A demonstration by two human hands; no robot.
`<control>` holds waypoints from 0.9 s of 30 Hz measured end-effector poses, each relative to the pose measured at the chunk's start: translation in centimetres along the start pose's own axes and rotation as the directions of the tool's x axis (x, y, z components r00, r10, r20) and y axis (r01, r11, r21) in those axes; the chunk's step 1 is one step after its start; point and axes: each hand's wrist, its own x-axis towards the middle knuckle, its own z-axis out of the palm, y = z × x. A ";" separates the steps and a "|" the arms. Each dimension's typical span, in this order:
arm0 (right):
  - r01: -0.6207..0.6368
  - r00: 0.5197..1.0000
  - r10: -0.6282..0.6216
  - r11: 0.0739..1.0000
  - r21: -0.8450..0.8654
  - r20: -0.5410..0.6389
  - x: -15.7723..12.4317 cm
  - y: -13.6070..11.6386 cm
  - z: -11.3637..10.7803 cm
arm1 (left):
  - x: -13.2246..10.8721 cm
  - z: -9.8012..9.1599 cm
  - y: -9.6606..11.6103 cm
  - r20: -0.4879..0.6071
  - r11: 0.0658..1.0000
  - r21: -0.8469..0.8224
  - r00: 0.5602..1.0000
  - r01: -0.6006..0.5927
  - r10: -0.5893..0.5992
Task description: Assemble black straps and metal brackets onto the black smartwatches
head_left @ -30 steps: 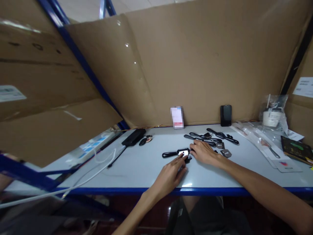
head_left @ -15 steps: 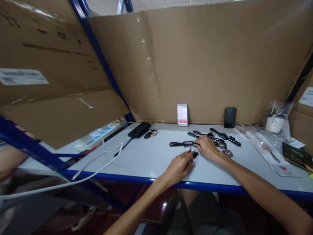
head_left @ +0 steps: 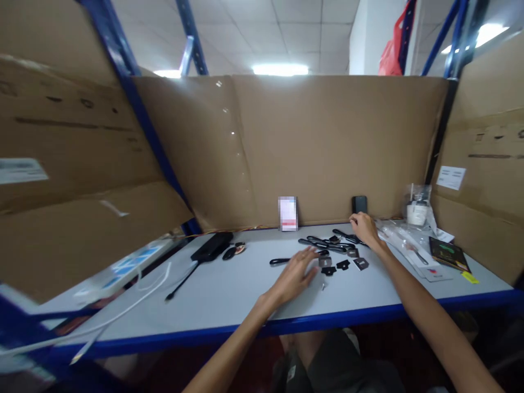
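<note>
My left hand lies palm down on the table with its fingers stretched out. It covers the middle of a slim black tool, whose handle sticks out to the left. My right hand is raised at the back right with half-curled fingers, in front of a black phone leaning on the cardboard; whether it touches the phone is unclear. Several black-handled tools lie between the hands. Nearer are a metal plate, small black pieces and a tiny pale bit.
A lit phone leans on the back cardboard. At left lie a black box with a cable, a black oval object and a white cable. Plastic packaging, a bagged cup and a dark booklet are at right.
My right hand has left the spot beside my left hand and moved back and right toward the black phone. My left hand now lies over the slim tool. The camera view has tilted up.
</note>
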 end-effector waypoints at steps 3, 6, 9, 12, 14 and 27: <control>-0.090 0.993 0.093 0.995 -0.045 0.071 -0.2 1.7 -0.2 | 1.1 0.7 -3.4 -0.004 0.990 0.065 0.992 0.124 -0.124; -0.102 0.986 0.110 0.992 -0.070 0.126 -0.5 1.8 0.4 | 2.5 1.8 -5.7 0.058 0.977 0.119 0.981 0.178 -0.186; -0.067 0.983 0.080 0.994 -0.082 0.164 -0.8 1.4 1.6 | 4.2 2.6 -6.5 0.122 0.977 0.158 0.979 0.145 -0.165; -0.025 0.981 0.040 0.996 -0.084 0.191 -0.9 1.1 2.9 | 6.2 2.9 -6.4 0.164 0.982 0.176 0.981 0.072 -0.102; 0.025 0.976 -0.010 0.998 -0.066 0.215 -1.0 1.0 3.5 | 7.5 2.8 -6.3 0.183 0.983 0.181 0.982 0.007 -0.041; 0.138 0.836 -0.208 0.975 0.172 0.508 -0.7 2.5 5.1 | 7.9 3.2 -7.2 0.247 0.994 0.086 0.968 -0.064 0.041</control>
